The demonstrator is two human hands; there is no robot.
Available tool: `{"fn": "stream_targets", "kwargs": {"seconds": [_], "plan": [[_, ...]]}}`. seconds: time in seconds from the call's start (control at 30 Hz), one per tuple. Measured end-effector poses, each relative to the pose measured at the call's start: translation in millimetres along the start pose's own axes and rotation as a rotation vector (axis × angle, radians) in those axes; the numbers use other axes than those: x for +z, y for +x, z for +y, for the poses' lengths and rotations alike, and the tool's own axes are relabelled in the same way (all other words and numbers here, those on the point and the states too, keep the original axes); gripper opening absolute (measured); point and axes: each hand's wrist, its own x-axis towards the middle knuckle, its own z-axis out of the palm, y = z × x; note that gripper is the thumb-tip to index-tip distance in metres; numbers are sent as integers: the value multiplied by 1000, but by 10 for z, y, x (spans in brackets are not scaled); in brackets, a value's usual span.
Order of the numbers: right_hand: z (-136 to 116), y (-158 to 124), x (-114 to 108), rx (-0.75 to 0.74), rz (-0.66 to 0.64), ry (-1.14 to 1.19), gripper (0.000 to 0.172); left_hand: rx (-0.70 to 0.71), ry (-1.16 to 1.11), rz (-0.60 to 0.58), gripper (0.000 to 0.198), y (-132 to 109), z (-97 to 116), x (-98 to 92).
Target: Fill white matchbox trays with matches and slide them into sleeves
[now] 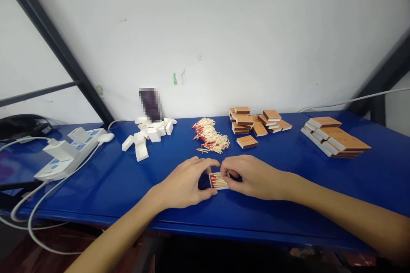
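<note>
A small white matchbox tray (219, 188) lies on the blue table in front of me, with red-tipped matches (219, 180) lined up inside. My left hand (188, 182) curves round its left end, thumb at the near edge and index finger by the far side. Over the tray's right part, my right hand (248, 176) is closed in a pinch at the matches; what its fingertips hold is hidden. Beyond my hands spreads a heap of loose matches (209, 134). A single orange-topped matchbox sleeve (247, 141) lies past my right hand.
White empty trays (153, 134) are heaped at the back left. Matchbox covers (243, 120) are piled behind, and more matchboxes (339, 136) stand stacked at the right. A power strip (72, 153) with chargers and white cables occupies the left. The wall (224, 42) closes off the back.
</note>
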Motion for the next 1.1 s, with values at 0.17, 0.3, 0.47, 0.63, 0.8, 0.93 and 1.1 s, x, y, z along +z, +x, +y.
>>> {"fn": "stream_targets", "kwargs": {"seconds": [0.17,0.3,0.47,0.63,0.8,0.93,1.1], "plan": [[38,6,19,41,2,43,13,95,8,-43,37,144,-165,-50],[60,-4,25,44,8,-48,14,184,0,-10,45,208,-298,-13],[63,-12,28,-35,111,-236,19,300,-46,124,37,243,-445,67],[42,-6,60,-72,170,-254,23,284,-13,213,32,240,-492,119],[59,-12,109,-37,164,-153,25,279,38,238,33,215,-469,131],[103,-30,141,-44,200,-172,25,298,79,249,29,216,-446,116],[98,-30,151,-9,182,-247,22,352,140,272,25,218,-474,70]]}}
